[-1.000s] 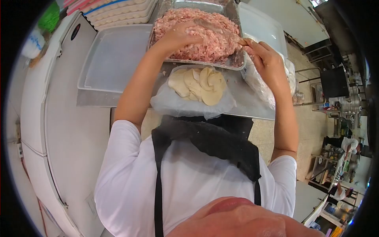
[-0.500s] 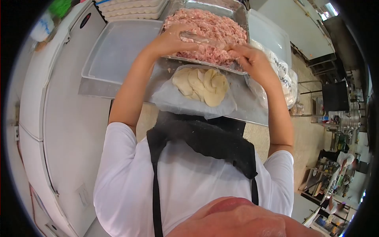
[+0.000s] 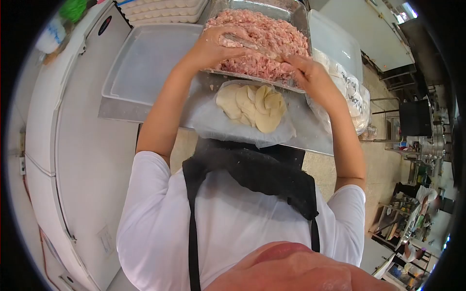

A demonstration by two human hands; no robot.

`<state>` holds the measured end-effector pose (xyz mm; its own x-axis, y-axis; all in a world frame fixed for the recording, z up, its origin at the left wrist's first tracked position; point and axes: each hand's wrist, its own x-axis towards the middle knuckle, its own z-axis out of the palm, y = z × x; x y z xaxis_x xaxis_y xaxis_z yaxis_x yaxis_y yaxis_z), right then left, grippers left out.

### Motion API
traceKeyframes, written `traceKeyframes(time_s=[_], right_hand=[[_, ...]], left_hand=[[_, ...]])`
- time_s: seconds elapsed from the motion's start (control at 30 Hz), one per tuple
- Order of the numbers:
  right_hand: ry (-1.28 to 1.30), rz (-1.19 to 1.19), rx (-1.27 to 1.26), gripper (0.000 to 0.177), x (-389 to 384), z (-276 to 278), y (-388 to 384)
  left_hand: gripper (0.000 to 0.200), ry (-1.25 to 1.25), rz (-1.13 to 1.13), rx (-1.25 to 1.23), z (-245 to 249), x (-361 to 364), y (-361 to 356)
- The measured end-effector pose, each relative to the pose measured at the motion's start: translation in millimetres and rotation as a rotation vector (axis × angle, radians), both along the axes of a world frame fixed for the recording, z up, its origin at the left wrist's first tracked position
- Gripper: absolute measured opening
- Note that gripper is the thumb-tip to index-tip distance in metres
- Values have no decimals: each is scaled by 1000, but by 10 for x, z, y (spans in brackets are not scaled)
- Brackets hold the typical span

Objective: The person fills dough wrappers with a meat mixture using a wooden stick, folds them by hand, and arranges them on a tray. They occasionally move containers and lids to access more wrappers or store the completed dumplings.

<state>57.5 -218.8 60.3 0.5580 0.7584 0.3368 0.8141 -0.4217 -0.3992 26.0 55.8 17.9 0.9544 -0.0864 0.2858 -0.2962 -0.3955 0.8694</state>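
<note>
A metal tray (image 3: 305, 29) full of pink ground meat (image 3: 264, 30) lies beneath both hands. My left hand (image 3: 213, 46) is curled over the tray's left side, fingers and thumb closing around something pale and meat-flecked that I cannot make out. My right hand (image 3: 310, 72), at the tray's right side, is closed on the end of a long, flat, greyish tool (image 3: 255, 47) that reaches across to my left hand. Nearer to me, round dough wrappers (image 3: 252, 104) overlap in a pile on a plastic sheet (image 3: 213, 128).
A translucent plastic tray (image 3: 155, 63) is left of the meat on the metal table (image 3: 119, 110). White plastic packs with black writing (image 3: 357, 97) are on the right. Stacked egg-tray-like cartons (image 3: 165, 12) stand behind. A white freezer (image 3: 92, 160) flanks my left; other people work far right.
The whole view has shifted slightly. Both hands stay over the meat tray in nearly the same pose, with the grey tool still between them.
</note>
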Motion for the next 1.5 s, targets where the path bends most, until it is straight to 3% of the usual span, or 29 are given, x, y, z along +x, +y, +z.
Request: traceKeyframes(time_s=[0.1,0.2,0.33,0.43,0.47,0.57,0.67,0.77,0.87,0.97,1.07,1.17,1.27,1.5], right_hand=[[-71,-303,-216,24,-112,340,70],[-159,-215,-257,22,-179,209,213],[11,-33,1,19,157,231,40],[247,-154,186,22,123,412,-31],[190,-81,211,22,123,361,-32],[-68,-45,-20,24,9,44,199],[56,-54,-12,26,72,-79,206],[232,-107,91,27,182,-29,-13],[296,-215,111,29,356,-69,-347],[358,-273,115,30,408,-116,-490],[386,-282,111,31,404,-161,-501],[387,-288,89,31,417,-185,-501],[377,-303,88,32,439,-199,-531],[379,-361,70,32,394,-206,-560]], left_hand=[[51,13,39,-60,-193,91,131],[56,55,16,-29,-154,45,159],[50,-33,96,92,-160,81,241],[47,-128,-1,48,-69,-7,283],[46,-114,-13,33,-65,-12,288],[45,22,33,2,-106,6,311],[48,112,103,148,7,-33,347],[53,-17,67,303,-105,-3,775],[55,39,262,364,-465,206,1326],[54,175,318,569,-470,354,1448],[50,46,334,582,-744,628,1506],[63,142,345,385,-726,721,1341],[75,155,337,398,-1102,1040,1442],[79,-4,295,290,-1237,830,1439]])
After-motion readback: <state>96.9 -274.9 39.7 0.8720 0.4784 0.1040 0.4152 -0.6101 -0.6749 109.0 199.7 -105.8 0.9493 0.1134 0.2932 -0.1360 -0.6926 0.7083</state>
